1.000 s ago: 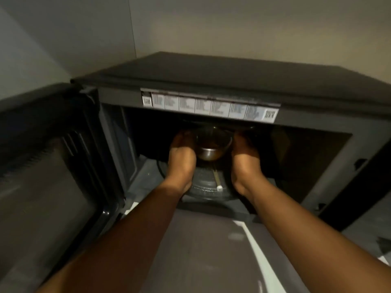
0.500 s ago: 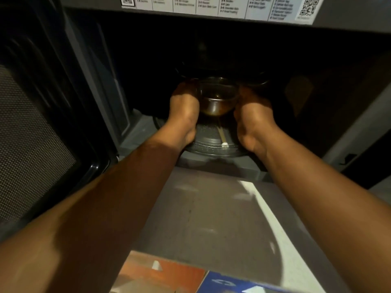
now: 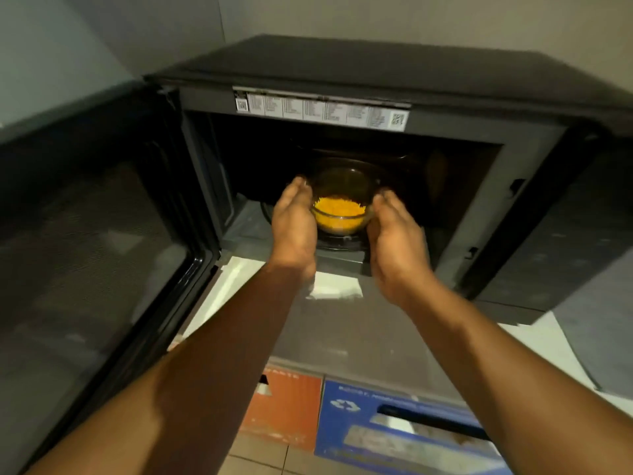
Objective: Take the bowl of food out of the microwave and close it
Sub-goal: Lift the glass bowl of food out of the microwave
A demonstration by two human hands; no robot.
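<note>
A clear glass bowl (image 3: pixel 342 186) with yellow-orange food (image 3: pixel 339 210) is at the mouth of the black microwave (image 3: pixel 376 70), just above the front of the glass turntable (image 3: pixel 337 242). My left hand (image 3: pixel 295 228) presses against the bowl's left side and my right hand (image 3: pixel 397 245) cups its right side. Both hands grip the bowl between them. The microwave door (image 3: pixel 89 241) stands swung wide open at the left.
The microwave sits on a grey counter (image 3: pixel 329 330) with white paper under its front edge. Below the counter are an orange waste bin label (image 3: pixel 284 409) and a blue recycling bin (image 3: pixel 404 426). Walls close in behind and to the left.
The bowl has come forward from deep in the cavity to its front, held between both hands. The view pulled back and up, so the microwave's top shows again.
</note>
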